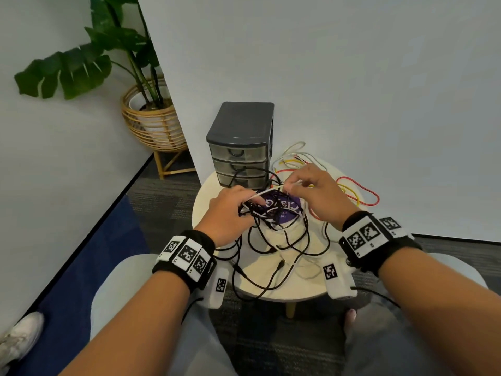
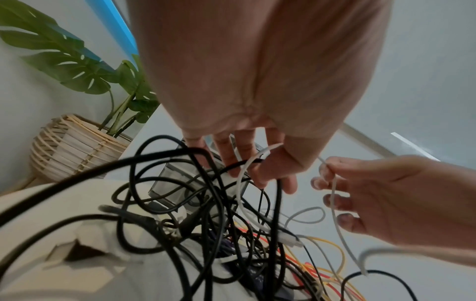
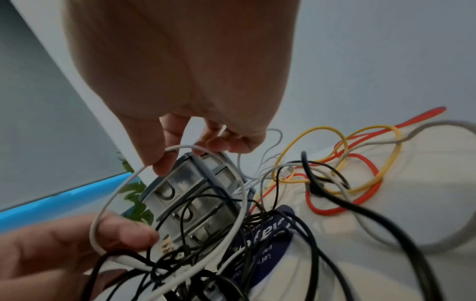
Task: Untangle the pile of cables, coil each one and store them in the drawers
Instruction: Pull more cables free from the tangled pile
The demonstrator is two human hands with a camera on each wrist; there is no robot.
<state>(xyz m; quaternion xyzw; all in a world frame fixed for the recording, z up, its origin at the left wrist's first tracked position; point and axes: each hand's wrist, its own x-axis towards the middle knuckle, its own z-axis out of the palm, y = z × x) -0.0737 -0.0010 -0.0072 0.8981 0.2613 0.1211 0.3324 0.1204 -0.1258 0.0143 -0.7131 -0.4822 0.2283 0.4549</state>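
Early going: the left hand grips the knotted black cables while the right hand pinches a thin white cable; the grey plastic three-drawer unit stays closed, nothing coiled.

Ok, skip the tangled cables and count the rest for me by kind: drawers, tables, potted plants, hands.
Drawers: 3, all closed
Round table: 1
Potted plant: 1
Hands: 2, the left hand and the right hand, both holding the white cable
Total: 7
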